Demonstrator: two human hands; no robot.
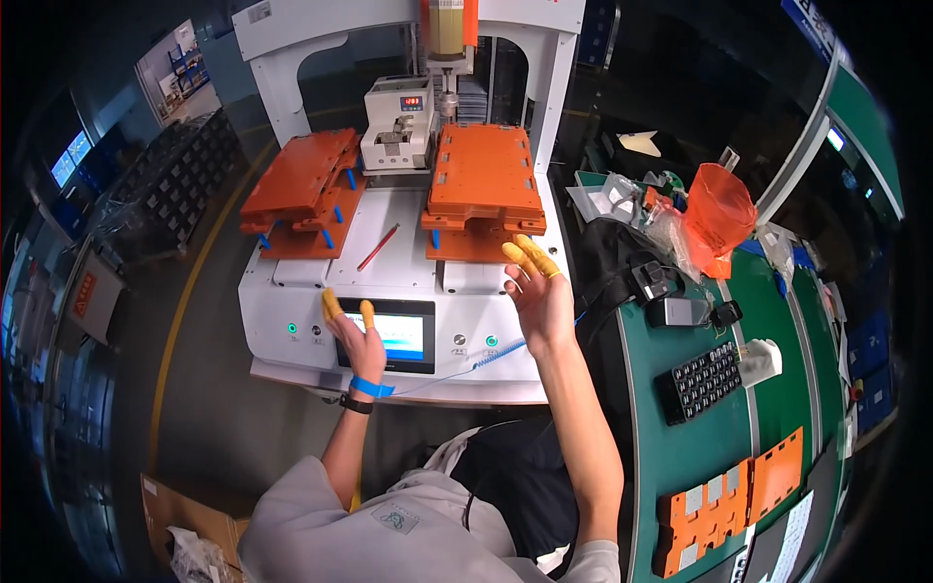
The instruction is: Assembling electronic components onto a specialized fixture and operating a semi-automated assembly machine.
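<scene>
My left hand [358, 335] is raised over the left part of a touch screen [408, 335], fingers apart, yellow cots on two of them. A blue strap with a coiled cord and a black band circle that wrist. My right hand [541, 303] is lifted near the front right corner of the right orange fixture [486, 175], its fingers stretched out and two in yellow cots. Neither hand holds anything. The left orange fixture [306, 180] stands on blue posts above an orange base. Between the fixtures, a thin red pen-like tool [378, 247] lies on the white machine bed [374, 219].
A small white device [398, 126] with a red display stands behind, beside the machine's vertical spindle [449, 87]. On the green bench at right are an orange bag [717, 214], a black tray of small parts [702, 382] and orange plates [705, 515]. A cardboard box [185, 510] sits lower left.
</scene>
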